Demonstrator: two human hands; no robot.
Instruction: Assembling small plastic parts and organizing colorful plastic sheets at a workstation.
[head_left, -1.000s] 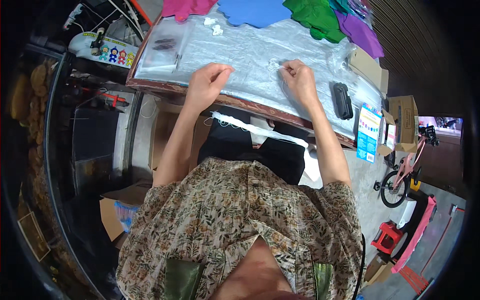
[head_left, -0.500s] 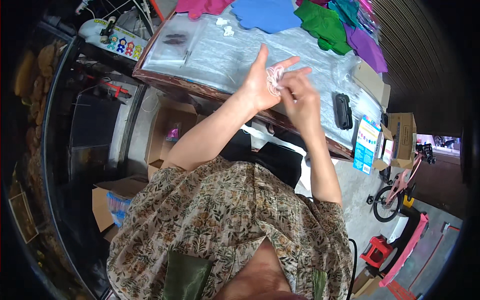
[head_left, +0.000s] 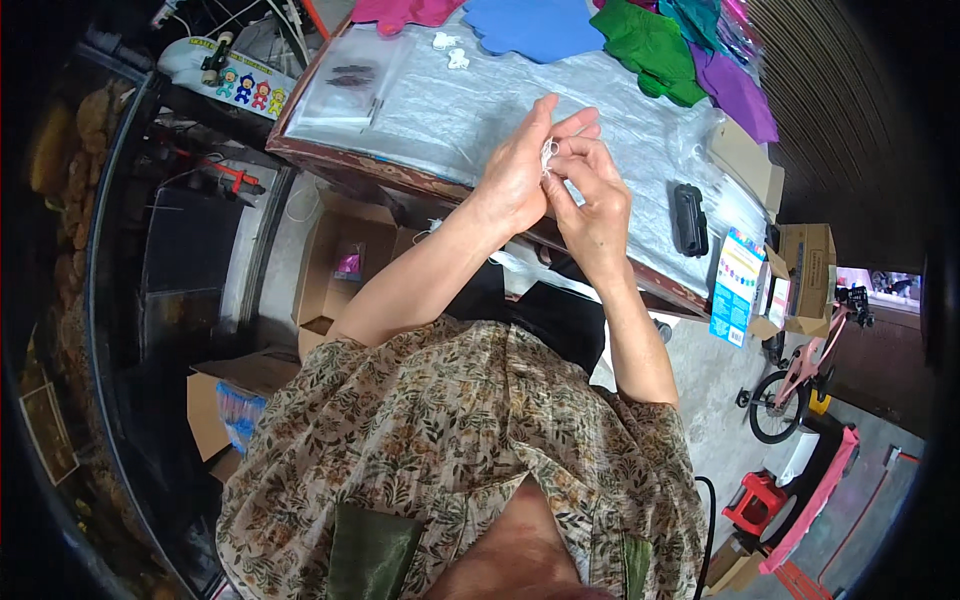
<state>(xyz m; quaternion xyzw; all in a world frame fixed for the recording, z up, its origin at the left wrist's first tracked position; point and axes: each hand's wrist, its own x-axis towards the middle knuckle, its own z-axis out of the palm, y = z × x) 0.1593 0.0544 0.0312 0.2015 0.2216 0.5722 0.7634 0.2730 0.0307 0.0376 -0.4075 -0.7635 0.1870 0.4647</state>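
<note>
My left hand and my right hand are raised together above the near edge of the table. Between their fingertips they pinch a small white piece; its exact shape is too small to tell. The table is covered with a clear plastic sheet. Two more small white pieces lie at the far side of the sheet.
Coloured felt shapes lie along the far edge: pink, blue, green, purple. A clear bag lies at left, a black device and a blue package at right. Cardboard boxes stand below; a small bicycle is at right.
A second ago both hands lay apart on the plastic sheet. They have lifted off it and come together, now pinching the small white piece between them.
</note>
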